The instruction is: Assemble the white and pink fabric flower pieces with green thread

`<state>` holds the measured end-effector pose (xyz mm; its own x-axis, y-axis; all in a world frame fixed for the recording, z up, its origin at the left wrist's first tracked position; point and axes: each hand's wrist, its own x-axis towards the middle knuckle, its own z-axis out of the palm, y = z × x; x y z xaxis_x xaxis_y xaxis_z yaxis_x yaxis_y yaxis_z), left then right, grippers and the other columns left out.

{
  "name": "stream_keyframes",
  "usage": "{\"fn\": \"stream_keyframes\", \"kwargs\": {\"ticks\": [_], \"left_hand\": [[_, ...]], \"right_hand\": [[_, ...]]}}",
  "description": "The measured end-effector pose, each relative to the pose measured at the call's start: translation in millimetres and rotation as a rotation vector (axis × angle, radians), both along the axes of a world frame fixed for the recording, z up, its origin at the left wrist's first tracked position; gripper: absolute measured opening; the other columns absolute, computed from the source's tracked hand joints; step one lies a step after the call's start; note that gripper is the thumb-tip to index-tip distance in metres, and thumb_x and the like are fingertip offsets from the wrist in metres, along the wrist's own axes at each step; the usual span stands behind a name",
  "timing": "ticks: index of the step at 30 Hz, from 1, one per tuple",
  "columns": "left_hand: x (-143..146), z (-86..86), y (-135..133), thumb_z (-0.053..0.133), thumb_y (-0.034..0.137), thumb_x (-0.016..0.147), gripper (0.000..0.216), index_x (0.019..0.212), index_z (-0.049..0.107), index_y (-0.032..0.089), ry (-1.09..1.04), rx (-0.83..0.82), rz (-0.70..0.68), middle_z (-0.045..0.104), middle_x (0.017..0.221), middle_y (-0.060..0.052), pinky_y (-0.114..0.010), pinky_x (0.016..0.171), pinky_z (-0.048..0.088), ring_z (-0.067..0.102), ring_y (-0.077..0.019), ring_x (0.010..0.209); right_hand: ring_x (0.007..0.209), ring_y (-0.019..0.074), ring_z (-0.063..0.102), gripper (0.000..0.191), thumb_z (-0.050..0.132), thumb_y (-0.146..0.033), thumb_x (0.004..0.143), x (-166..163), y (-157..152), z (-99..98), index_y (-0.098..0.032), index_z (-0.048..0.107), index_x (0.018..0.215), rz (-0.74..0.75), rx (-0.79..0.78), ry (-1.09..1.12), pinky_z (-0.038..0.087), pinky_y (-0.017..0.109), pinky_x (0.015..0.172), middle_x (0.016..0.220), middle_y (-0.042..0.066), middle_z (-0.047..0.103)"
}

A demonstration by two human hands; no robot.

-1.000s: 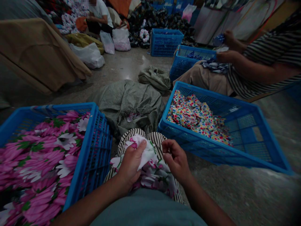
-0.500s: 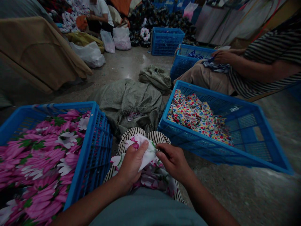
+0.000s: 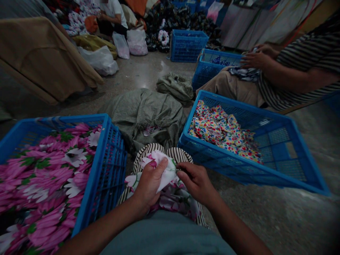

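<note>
My left hand [image 3: 150,181] is closed around a white cloth piece [image 3: 168,173] with a pink and green flower print, its thumb pressed on top. At the cloth's right edge, my right hand [image 3: 196,181] pinches with thumb and forefinger beside a green part of the print. Whether its fingertips hold the cloth's edge or some small thing is too fine to make out. More printed cloth pieces [image 3: 174,202] lie on my lap, over black-and-white striped fabric [image 3: 178,154].
A blue crate [image 3: 105,129] of pink, white and green petal-shaped pieces stands left. Right is a blue crate [image 3: 292,124] with colourful patterned cloth. Grey-green sacks [image 3: 143,106] lie ahead. A person in a striped top [image 3: 305,63] sits at right; another person [image 3: 113,16] sits farther back.
My hands and the cloth stay almost in place. At right, the seated person's hands have risen slightly from the dark cloth on their lap.
</note>
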<state>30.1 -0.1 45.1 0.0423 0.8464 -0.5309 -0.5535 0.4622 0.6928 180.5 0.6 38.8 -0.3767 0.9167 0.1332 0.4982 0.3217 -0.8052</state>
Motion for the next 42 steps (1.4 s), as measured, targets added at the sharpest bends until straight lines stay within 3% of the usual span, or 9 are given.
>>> {"fn": "stream_keyframes", "kwargs": {"ticks": [7,15,21,25,28,32,42], "left_hand": [[-1.0,2.1,-0.7,0.066,0.033,0.071,0.021,0.075,0.059,0.013,0.007,-0.011,-0.025,0.061,0.058,0.000,-0.021,0.052,0.043,0.055,-0.0118,0.051],[-2.2,2.4,-3.1,0.066,0.034,0.072,0.022,0.079,0.057,0.016,0.027,0.025,-0.041,0.060,0.065,0.002,-0.021,0.057,0.043,0.055,-0.0115,0.058],[-9.0,3.9,-4.0,0.064,0.035,0.073,0.021,0.082,0.063,0.016,0.060,0.106,-0.159,0.063,0.067,0.000,-0.020,0.059,0.042,0.055,-0.0115,0.060],[-15.3,9.6,-9.9,0.067,0.034,0.070,0.023,0.083,0.067,0.015,0.017,0.119,-0.349,0.065,0.065,-0.003,-0.023,0.059,0.044,0.056,-0.0135,0.057],[-17.8,11.6,-14.1,0.070,0.035,0.065,0.023,0.075,0.069,0.015,0.039,0.120,-0.391,0.065,0.062,-0.003,-0.024,0.060,0.045,0.057,-0.0143,0.057],[-18.1,11.9,-15.6,0.071,0.035,0.062,0.022,0.066,0.067,0.014,0.086,0.102,-0.394,0.064,0.061,-0.003,-0.024,0.058,0.044,0.056,-0.0148,0.056],[-17.6,16.1,-13.2,0.064,0.038,0.068,0.025,0.062,0.062,0.014,0.144,0.164,-0.541,0.056,0.056,-0.001,-0.024,0.056,0.039,0.051,-0.0142,0.055]], "right_hand": [[0.056,0.0110,0.053,0.022,0.047,-0.027,0.087,-2.8,2.1,1.9,-0.015,0.063,0.076,0.005,-0.020,-0.020,0.036,0.021,0.054,0.062,0.001,0.059],[0.058,0.0128,0.051,0.022,0.046,-0.032,0.085,10.0,5.6,1.8,-0.016,0.062,0.088,-0.209,-0.126,0.181,0.039,0.022,0.052,0.068,0.001,0.059],[0.057,0.0102,0.044,0.029,0.048,-0.039,0.084,16.0,20.0,20.4,-0.014,0.062,0.084,0.040,-0.321,0.312,0.034,0.022,0.051,0.065,0.000,0.051],[0.049,0.0066,0.032,0.035,0.054,-0.045,0.080,18.3,34.6,23.1,-0.011,0.062,0.082,0.307,-0.619,0.439,0.024,0.020,0.045,0.056,-0.004,0.041],[0.046,0.0053,0.027,0.037,0.058,-0.045,0.078,18.6,41.1,19.9,-0.009,0.062,0.083,0.449,-0.814,0.529,0.019,0.020,0.043,0.052,-0.006,0.037],[0.044,0.0045,0.026,0.035,0.061,-0.043,0.076,16.0,41.5,16.8,-0.008,0.061,0.080,0.480,-0.915,0.606,0.018,0.020,0.042,0.051,-0.007,0.038],[0.041,0.0035,0.024,0.034,0.063,-0.043,0.075,16.0,38.6,10.0,-0.009,0.060,0.078,0.471,-0.957,0.646,0.017,0.019,0.039,0.048,-0.008,0.036]]}}
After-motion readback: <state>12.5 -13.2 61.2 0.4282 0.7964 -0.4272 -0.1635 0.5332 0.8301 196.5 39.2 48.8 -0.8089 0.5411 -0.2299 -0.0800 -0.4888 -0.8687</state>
